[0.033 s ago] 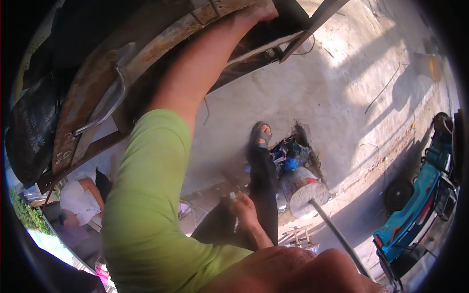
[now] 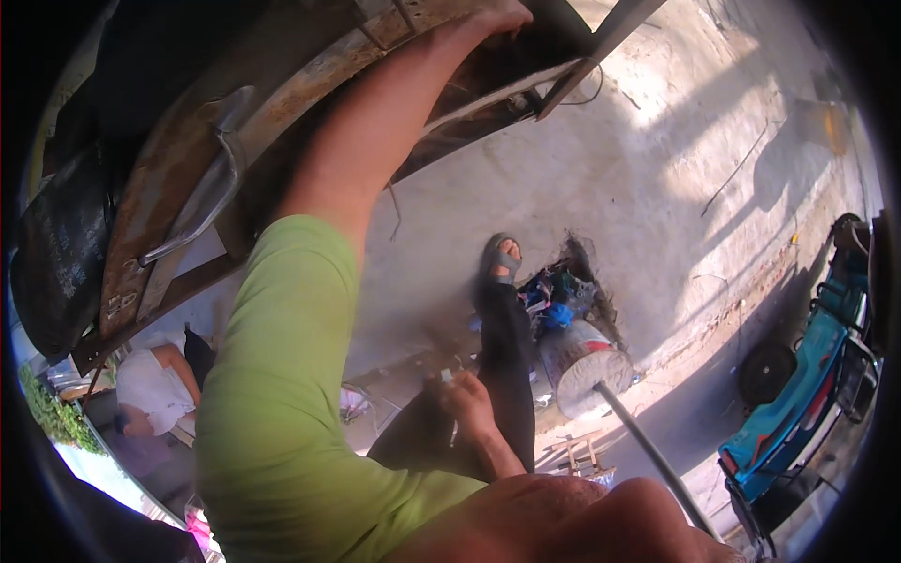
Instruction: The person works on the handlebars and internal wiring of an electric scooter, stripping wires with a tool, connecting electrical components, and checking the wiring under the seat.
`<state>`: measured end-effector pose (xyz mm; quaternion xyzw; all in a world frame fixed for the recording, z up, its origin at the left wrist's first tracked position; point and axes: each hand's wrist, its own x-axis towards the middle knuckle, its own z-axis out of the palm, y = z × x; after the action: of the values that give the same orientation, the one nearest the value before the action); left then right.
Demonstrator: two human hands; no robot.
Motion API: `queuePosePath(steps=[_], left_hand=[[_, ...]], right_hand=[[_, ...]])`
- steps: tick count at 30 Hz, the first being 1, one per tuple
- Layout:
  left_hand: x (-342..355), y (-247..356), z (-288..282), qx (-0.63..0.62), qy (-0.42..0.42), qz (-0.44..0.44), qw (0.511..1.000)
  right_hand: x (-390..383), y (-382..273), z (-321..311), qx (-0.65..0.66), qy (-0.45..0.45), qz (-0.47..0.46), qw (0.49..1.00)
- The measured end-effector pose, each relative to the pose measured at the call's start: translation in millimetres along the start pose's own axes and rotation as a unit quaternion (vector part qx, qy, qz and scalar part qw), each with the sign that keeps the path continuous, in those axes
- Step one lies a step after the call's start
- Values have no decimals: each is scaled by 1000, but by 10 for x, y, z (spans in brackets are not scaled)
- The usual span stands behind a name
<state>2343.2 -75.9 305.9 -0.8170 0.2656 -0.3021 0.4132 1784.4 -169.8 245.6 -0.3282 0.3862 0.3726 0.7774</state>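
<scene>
My left hand (image 2: 507, 17) reaches up to the top edge of the view, beside a rusty metal frame (image 2: 310, 80). Its fingers look curled, but what they press or grip is hidden by the dark underside and the picture's edge. The green sleeve (image 2: 282, 347) of that arm fills much of the left side. Low in the middle, in front of my dark trousers, my right hand (image 2: 467, 402) is closed. A small pale thing (image 2: 446, 375) shows at its fingertips, too blurred to name.
A bent metal handle (image 2: 230, 174) is fixed to the rusty frame. A round pale block (image 2: 591, 371) with a metal pole (image 2: 648, 446) stands beside my leg, near scraps in a floor hole (image 2: 563, 296). A turquoise vehicle (image 2: 798, 385) stands right. Another person in white (image 2: 155, 385) is at left.
My left forearm has shifted slightly to the left, and the fingers of that hand have moved a little. My right hand stays where it was.
</scene>
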Motion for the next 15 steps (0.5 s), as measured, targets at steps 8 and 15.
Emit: queuePosePath(steps=[8,15], left_hand=[[-130,-84,187,-539,-68,-134,829],[-791,-559,-265,-910,-34,-292,291]], right_hand=[[21,78,18,5,5,8,1000],[46,246,6,25,-4,-56,998]])
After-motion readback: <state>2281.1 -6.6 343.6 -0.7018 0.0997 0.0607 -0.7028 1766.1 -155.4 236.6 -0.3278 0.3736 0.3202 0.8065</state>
